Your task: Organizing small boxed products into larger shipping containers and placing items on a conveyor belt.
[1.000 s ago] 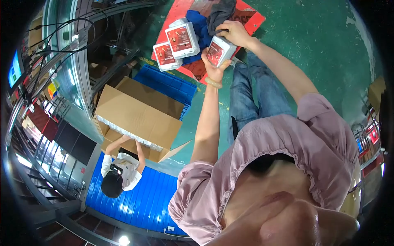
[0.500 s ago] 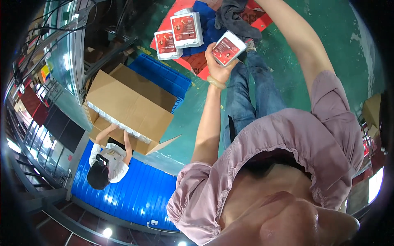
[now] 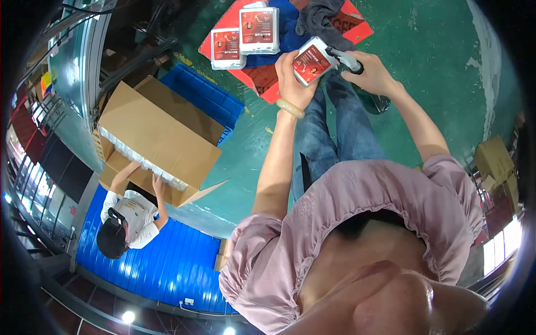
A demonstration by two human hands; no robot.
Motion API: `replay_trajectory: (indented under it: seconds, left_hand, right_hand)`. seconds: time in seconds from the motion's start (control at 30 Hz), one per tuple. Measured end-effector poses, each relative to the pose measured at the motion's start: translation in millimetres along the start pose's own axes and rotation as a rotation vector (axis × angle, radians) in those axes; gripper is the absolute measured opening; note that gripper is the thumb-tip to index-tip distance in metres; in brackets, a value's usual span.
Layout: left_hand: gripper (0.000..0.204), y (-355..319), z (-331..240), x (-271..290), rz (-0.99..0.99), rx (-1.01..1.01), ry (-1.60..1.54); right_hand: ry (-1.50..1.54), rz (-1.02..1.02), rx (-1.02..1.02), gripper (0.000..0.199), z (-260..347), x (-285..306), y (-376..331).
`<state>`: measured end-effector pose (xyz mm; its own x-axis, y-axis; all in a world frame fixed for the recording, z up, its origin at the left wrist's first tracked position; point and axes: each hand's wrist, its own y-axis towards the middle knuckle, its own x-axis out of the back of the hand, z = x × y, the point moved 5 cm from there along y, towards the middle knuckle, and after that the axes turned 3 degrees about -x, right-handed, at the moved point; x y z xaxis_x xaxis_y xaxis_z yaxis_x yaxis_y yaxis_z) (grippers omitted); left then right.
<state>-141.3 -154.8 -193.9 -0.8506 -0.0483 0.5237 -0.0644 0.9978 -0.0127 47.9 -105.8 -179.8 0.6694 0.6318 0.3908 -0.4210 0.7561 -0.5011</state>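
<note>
My left hand (image 3: 293, 84) is closed round a white package with a red printed face (image 3: 312, 62), fingers along its left side and underneath. My right hand (image 3: 373, 72) grips a small hand-held tool (image 3: 347, 60) with a pale grey body and black ends; its exact kind is unclear. The tool's black tip is at the package's upper right edge, and I cannot tell whether it touches. Similar red-and-white packages, one pile (image 3: 259, 30) and one lower at its left (image 3: 225, 49), lie just beyond my left hand.
Under the packages are a red board (image 3: 262, 84) and blue and dark grey cloth (image 3: 319, 19). At the left, a co-worker (image 3: 128, 220) reaches into a large open carton (image 3: 162, 139) holding white packages. Behind it sits a blue crate (image 3: 204, 92). Brown boxes (image 3: 494, 159) stand far right.
My right hand has come in from beyond the top edge with the tool, bringing it to the package. My left hand still holds the package. The whole view has shifted slightly.
</note>
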Motion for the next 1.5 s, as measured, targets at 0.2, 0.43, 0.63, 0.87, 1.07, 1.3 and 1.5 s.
replay_trajectory:
  seconds: [0.2, 0.43, 0.63, 0.87, 1.07, 1.3, 1.5]
  left_hand:
    - [0.075, 2, 3, -1, -0.018, 0.005, -0.003]
    - [0.07, -2, 15, -13, 0.004, 0.021, 0.044]
    - [0.075, -6, 22, -24, -0.024, 0.05, 0.056]
    - [0.075, -10, 20, -26, -0.014, 0.096, 0.064]
    - [0.075, -9, 27, -18, 0.058, 0.142, 0.078]
    - [0.074, 2, 23, -22, 0.031, 0.088, 0.077]
    - [0.074, -2, 24, -22, 0.092, 0.126, 0.089]
  right_hand:
    - [0.017, -0.124, 0.101, 0.027, 1, 12, 9]
    - [0.001, -0.669, 0.334, 0.039, 51, 84, 99]
    - [0.116, -0.933, 0.557, 0.04, 62, 93, 138]
    - [0.012, -0.473, 0.199, 0.026, -49, -8, 55]
    - [-0.047, -0.428, 0.395, 0.021, -18, -39, 44]
    - [-0.021, -0.442, 0.277, 0.02, -19, -42, 87]
    - [-0.006, -0.483, 0.21, 0.02, -34, -43, 55]
